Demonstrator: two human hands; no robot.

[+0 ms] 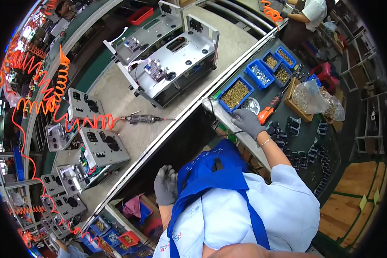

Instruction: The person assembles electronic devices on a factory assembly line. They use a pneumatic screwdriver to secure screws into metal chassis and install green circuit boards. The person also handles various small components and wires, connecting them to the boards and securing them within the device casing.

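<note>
My right hand (249, 123), in a grey glove, is over the edge of the side table, its fingers stretched out and a little apart. It is beside a round shiny metal dish (250, 105) and a blue bin of brass-coloured screws (235, 93). To its right lies an orange-and-black power tool (268, 110). My left hand (165, 185), also grey-gloved, hangs near my blue apron with its fingers loosely bent and apart. I see nothing in it. Beyond, on the conveyor line, is a grey metal chassis (176, 64) with a small circuit board (156, 70).
A pneumatic screwdriver (142, 118) on an orange coiled hose lies on the line. Metal housings with fans (104, 147) stand to the left. Several blue bins (259, 73), a carton with plastic bags (303, 99) and black parts (293, 126) cover the side table. Another person (307, 15) works at the far right.
</note>
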